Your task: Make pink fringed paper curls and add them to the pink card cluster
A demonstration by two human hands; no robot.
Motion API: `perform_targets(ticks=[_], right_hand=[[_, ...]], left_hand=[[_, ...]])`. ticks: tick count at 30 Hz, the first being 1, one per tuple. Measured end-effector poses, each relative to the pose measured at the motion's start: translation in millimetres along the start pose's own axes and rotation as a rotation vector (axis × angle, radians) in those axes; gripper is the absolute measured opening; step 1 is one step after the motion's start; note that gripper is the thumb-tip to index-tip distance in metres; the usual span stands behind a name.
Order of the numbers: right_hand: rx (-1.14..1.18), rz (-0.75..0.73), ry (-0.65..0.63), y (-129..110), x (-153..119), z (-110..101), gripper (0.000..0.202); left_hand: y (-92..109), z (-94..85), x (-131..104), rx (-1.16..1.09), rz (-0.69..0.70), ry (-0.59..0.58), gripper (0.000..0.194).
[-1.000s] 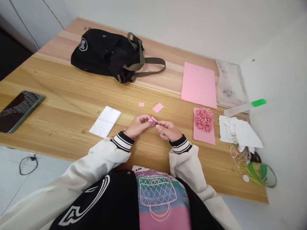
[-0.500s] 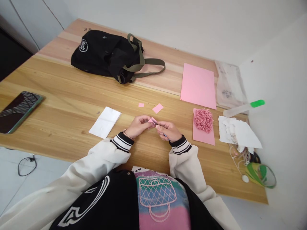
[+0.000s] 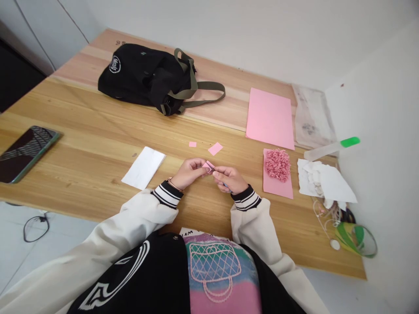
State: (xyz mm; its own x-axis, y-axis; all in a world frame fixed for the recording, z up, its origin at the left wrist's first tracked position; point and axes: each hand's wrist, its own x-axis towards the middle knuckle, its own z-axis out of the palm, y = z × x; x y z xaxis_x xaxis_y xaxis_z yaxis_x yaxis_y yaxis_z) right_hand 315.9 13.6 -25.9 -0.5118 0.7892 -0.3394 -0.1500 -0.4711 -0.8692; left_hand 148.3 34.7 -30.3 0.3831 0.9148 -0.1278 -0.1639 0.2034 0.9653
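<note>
Over the near half of the table, my left hand [image 3: 190, 171] is closed, pinching a small piece of pink paper [image 3: 206, 165] between thumb and fingers. My right hand [image 3: 230, 178] is wrapped around a slim tool with a dark, narrow front end [image 3: 212, 168] and a bit of blue near the palm. That dark end lies across the pink paper. Most of the tool is hidden by my fingers, so its kind is unclear. Just beyond my hands lie two loose pink paper pieces, a smaller one [image 3: 193, 144] and a larger one [image 3: 215, 148].
Left of my hands is a folded white cloth [image 3: 144, 167], with a phone [image 3: 28, 152] farther left. A black bag [image 3: 144, 78] lies behind. To the right are pink sheets [image 3: 271, 117], a pink bundle [image 3: 277, 165], white paper scraps [image 3: 330, 181] and a green-capped tube [image 3: 332, 148].
The dark end of the tool shifts very slightly against the pink paper. Both hands stay in almost the same place; the whole view has moved a little.
</note>
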Motion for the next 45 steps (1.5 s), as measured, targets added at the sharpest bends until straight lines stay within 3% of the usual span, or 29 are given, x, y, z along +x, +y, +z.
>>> perform_targets(ticks=[30,45], right_hand=[[0.044,0.011,0.002,2.7,1.9,-2.4,0.041],[-0.020,-0.006,-0.028,0.0,-0.3,-2.6,0.039]], left_hand=[[0.5,2.4,-0.5,-0.051,-0.042,0.020,0.016],[-1.6,-1.2,-0.6,-0.020,0.000,0.011,0.017]])
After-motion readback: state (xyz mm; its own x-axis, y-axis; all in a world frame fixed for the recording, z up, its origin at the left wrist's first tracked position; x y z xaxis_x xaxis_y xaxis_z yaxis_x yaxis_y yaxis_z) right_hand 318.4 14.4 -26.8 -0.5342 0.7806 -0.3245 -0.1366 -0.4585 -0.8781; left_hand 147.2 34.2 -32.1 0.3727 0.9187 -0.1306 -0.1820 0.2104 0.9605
